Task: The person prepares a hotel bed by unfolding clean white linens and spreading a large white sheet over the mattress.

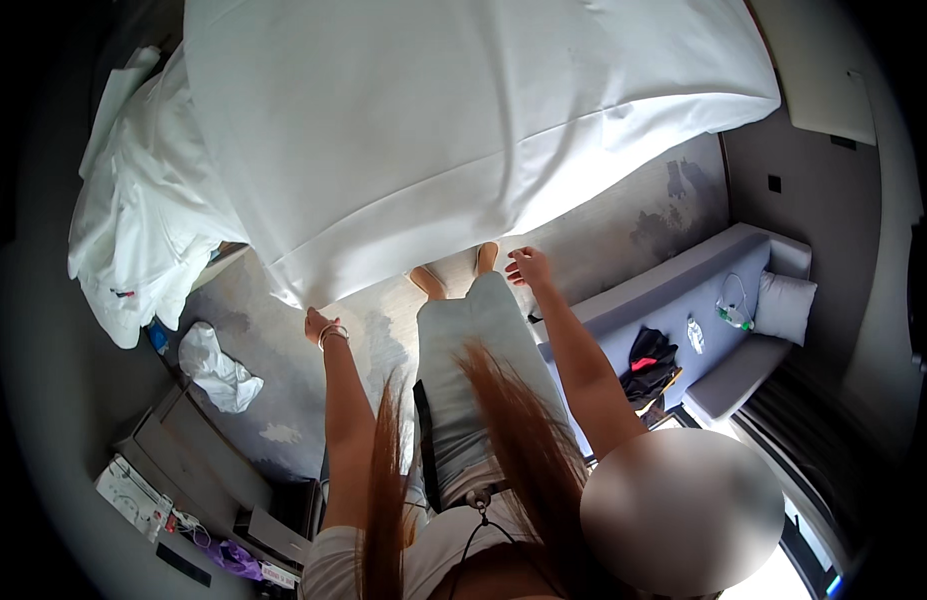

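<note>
A white sheet (373, 127) covers the bed in front of me, its front edge hanging over the side. My left hand (321, 326), with bangles at the wrist, pinches the sheet's near left corner, which is drawn to a point there. Off to the right, my right hand (528, 268) hovers just below the hanging edge, apart from the cloth. Its fingers are loosely curled and spread, with nothing visible in them.
Crumpled white bedding (148, 202) hangs at the bed's left end. White cloth (217, 369) lies on the patterned carpet (283, 397). To the right, a grey sofa (681, 292) holds a pillow (784, 307), a clear bottle (695, 334) and a black bag (651, 360). A cabinet (200, 450) stands lower left.
</note>
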Action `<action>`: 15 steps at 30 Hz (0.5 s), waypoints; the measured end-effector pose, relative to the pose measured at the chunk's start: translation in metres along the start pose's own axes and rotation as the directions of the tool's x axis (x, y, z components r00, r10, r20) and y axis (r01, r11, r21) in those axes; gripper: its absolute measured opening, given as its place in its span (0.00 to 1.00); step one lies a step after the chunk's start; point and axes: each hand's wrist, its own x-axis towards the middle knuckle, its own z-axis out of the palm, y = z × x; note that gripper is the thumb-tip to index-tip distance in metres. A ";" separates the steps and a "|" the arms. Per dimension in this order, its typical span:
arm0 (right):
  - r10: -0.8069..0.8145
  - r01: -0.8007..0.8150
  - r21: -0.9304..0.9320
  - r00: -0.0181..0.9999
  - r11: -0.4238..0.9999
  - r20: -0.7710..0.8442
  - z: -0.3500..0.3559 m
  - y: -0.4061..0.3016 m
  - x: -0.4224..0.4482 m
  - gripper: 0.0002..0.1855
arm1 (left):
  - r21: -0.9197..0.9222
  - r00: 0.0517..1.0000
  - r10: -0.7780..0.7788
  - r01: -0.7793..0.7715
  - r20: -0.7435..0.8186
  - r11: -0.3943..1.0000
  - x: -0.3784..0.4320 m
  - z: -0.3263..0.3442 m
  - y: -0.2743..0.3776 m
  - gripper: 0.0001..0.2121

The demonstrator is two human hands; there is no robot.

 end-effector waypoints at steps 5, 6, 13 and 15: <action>-0.070 0.081 -0.114 0.993 0.990 0.096 -0.049 0.006 -0.022 0.10 | -0.138 0.909 0.193 -0.151 0.369 0.979 -0.071 0.010 -0.004 0.15; -0.050 0.060 -0.066 0.987 0.996 0.151 -0.062 0.004 -0.030 0.11 | -0.147 0.867 0.237 -0.190 0.438 0.971 -0.093 0.015 -0.004 0.16; -0.372 0.265 0.490 0.918 0.830 0.133 -0.175 -0.034 -0.107 0.13 | -0.256 0.502 0.413 -0.353 0.760 0.900 -0.268 0.061 0.005 0.17; -0.324 0.234 0.513 0.941 0.826 0.093 -0.202 -0.032 -0.133 0.13 | -0.200 0.472 0.389 -0.402 0.791 0.894 -0.314 0.077 0.016 0.17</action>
